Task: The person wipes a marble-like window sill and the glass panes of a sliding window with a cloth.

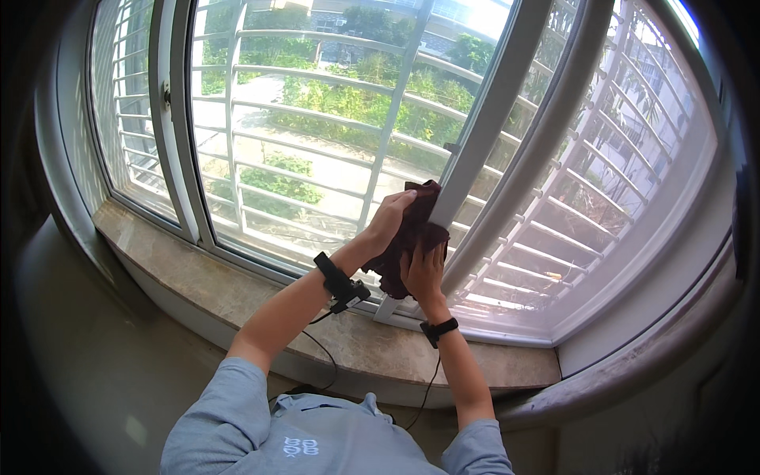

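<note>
A dark maroon cloth (409, 252) lies bunched against the lower part of a white window frame upright (475, 136), wrapped partly around it. My left hand (389, 219) holds the cloth's upper left side, with the thumb and fingertips near its top edge. Lower and to the right, my right hand (424, 273) presses the cloth with its fingers pointing up along the upright. Both wrists wear black straps, and a small device sits on the left one. The fingers' undersides are hidden by the cloth.
Below the window runs a brown marbled stone sill (249, 297). White security bars (320, 122) stand outside the glass, with plants beyond. A thick pale vertical pipe or post (534, 136) rises just right of the upright. Thin black cables (332, 356) hang from both wrists across the sill.
</note>
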`<control>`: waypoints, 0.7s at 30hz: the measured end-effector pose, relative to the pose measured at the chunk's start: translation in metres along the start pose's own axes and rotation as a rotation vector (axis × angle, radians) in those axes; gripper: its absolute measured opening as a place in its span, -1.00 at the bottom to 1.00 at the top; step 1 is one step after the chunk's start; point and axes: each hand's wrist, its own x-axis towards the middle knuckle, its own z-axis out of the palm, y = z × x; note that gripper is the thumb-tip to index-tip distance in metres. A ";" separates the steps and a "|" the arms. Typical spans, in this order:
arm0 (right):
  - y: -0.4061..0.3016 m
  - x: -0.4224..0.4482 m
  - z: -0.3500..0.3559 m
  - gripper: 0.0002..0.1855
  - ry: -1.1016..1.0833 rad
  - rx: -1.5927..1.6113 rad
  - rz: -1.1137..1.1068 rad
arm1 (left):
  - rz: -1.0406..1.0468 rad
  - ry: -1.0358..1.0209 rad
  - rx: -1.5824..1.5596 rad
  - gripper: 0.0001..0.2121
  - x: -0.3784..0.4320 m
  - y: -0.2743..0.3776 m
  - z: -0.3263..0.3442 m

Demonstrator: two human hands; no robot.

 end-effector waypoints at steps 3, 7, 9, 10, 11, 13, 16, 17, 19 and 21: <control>0.016 0.035 -0.045 -0.47 -0.067 0.003 -0.061 | 0.100 0.082 0.174 -0.63 0.010 0.029 0.032; 0.039 0.123 -0.106 -0.39 0.120 0.087 0.047 | 0.312 -0.036 -0.014 -0.63 0.048 0.094 0.087; 0.051 0.169 -0.121 -0.38 0.200 0.072 -0.020 | 0.267 -0.054 -0.061 -0.65 0.074 0.125 0.098; 0.050 0.192 -0.121 -0.39 0.214 0.099 -0.046 | 0.384 -0.092 0.097 -0.64 0.100 0.136 0.074; 0.055 0.210 -0.130 -0.40 0.229 0.098 -0.069 | 0.497 -0.156 0.239 -0.63 0.124 0.140 0.062; 0.059 0.236 -0.134 -0.41 0.262 0.143 -0.066 | 0.404 -0.298 0.012 -0.63 0.140 0.147 0.075; 0.053 0.248 -0.126 -0.33 0.372 0.057 -0.166 | 0.369 -0.147 -0.038 -0.61 0.112 0.128 0.099; 0.044 0.249 -0.111 -0.36 0.430 0.001 -0.162 | 0.369 -0.141 -0.057 -0.60 0.113 0.122 0.087; 0.037 0.233 -0.085 -0.41 0.529 -0.137 -0.166 | 0.435 0.000 0.050 -0.60 0.088 0.110 0.096; 0.036 0.211 -0.064 -0.37 0.504 -0.137 -0.124 | 0.447 -0.010 0.143 -0.58 0.069 0.103 0.096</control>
